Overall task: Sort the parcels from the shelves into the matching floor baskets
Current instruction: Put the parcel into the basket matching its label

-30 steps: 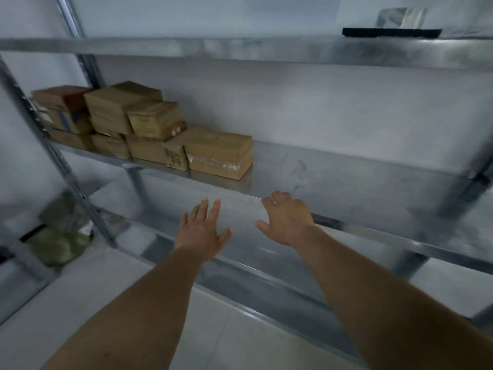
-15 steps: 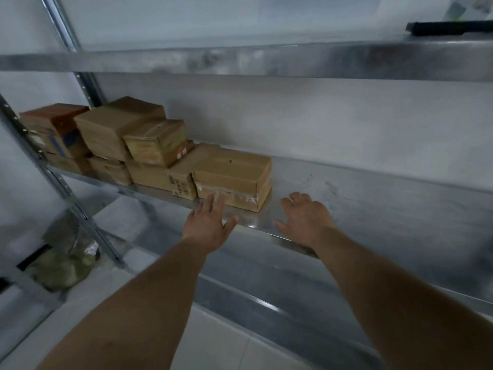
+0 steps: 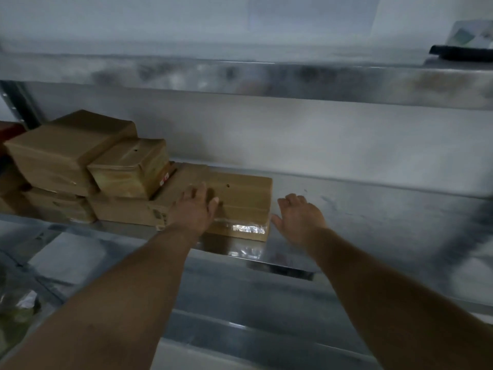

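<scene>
We seem to stand in a storeroom or parcel depot. Bare galvanised steel racking fills our view, its upper shelf [image 3: 266, 76] set over a middle shelf [image 3: 373, 209] on a dark perforated upright post [image 3: 18, 108]. Brown taped cardboard parcels [image 3: 66, 153] are stacked at the middle shelf's left end, before a plain pale wall [image 3: 293, 134].

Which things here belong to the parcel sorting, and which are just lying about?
Job in hand:
front taped parcel
left hand at its left edge
right hand at its right edge
stacked parcels further left
shelf under them

Lying about:
black object on the upper shelf
greenish bags low left, too blurred to identify
</scene>
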The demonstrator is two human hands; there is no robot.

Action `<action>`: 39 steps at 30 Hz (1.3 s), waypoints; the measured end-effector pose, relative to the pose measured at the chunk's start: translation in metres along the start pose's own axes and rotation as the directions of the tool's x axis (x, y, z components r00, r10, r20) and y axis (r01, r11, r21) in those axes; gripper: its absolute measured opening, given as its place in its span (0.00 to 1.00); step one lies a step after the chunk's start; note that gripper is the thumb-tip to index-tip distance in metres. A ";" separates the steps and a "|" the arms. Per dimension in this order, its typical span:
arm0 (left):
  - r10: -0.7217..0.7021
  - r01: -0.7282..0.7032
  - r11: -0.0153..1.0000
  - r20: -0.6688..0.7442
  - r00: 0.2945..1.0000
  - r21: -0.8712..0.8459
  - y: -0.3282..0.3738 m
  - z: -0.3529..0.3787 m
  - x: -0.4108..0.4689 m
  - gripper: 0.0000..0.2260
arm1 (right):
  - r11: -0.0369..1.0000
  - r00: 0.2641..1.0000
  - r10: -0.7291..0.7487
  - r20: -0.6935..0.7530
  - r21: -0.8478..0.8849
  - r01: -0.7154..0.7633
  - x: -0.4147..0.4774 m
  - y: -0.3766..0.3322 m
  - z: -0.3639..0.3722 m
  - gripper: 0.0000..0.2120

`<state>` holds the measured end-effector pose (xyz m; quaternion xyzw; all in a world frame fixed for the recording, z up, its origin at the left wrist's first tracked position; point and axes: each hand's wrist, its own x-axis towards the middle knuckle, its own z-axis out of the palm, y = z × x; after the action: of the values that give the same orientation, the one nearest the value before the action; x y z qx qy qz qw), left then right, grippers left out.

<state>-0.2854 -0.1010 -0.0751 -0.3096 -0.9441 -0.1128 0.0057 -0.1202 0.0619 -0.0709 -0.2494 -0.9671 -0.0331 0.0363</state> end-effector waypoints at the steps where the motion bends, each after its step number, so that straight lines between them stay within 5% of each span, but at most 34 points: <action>1: -0.009 0.010 1.000 0.012 1.000 -0.018 -0.004 0.001 0.007 0.27 | 1.000 1.000 0.015 0.007 0.009 -0.015 0.005 -0.006 0.001 0.25; 9: -0.046 0.045 0.980 -0.003 0.999 -0.192 0.000 -0.002 0.046 0.23 | 0.930 0.967 0.248 0.066 0.262 -0.256 0.032 -0.025 0.013 0.22; 14: -0.049 0.108 0.907 0.153 0.987 -0.407 0.020 0.008 0.064 0.25 | 0.784 0.861 0.500 0.088 0.375 -0.494 0.028 -0.005 0.012 0.21; 18: -0.010 0.195 0.862 0.368 0.930 -0.468 0.035 0.015 0.064 0.17 | 0.696 0.816 0.543 0.199 0.437 -0.570 0.019 0.009 0.006 0.19; 21: 0.050 0.167 0.820 0.358 0.932 -0.548 0.046 0.017 0.061 0.14 | 0.505 0.740 0.607 0.291 0.578 -0.641 0.014 0.020 0.004 0.19; 24: 0.101 0.133 0.740 0.305 0.947 -0.660 0.054 0.014 0.057 0.17 | 0.445 0.710 0.650 0.269 0.623 -0.643 0.003 0.029 -0.003 0.23; 29: 0.234 0.058 0.621 0.255 0.938 -0.782 0.072 0.006 0.041 0.26 | 0.359 0.740 0.631 0.231 0.759 -0.543 -0.024 0.040 -0.009 0.48; 31: 0.229 0.097 0.550 0.262 0.938 -0.829 0.079 0.005 0.037 0.18 | 0.184 0.711 0.662 0.238 0.867 -0.462 -0.037 0.042 -0.011 0.42; 34: 0.236 0.158 0.536 0.327 0.915 -0.829 0.088 0.008 0.030 0.31 | 0.005 0.614 0.728 0.305 0.893 -0.450 -0.054 0.041 -0.020 0.28; 37: 0.207 0.176 0.598 0.362 0.909 -0.782 0.097 0.014 0.020 0.39 | 0.012 0.525 0.799 0.294 0.864 -0.504 -0.068 0.048 -0.021 0.31; 39: 0.214 0.140 0.635 0.348 0.913 -0.759 0.103 0.018 0.015 0.34 | 0.045 0.467 0.853 0.234 0.858 -0.512 -0.078 0.050 -0.023 0.31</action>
<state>-0.2356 -0.0078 -0.0702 -0.3179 -0.7776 -0.4376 -0.3206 -0.0260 0.0664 -0.0523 -0.6219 -0.5675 0.4257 0.3318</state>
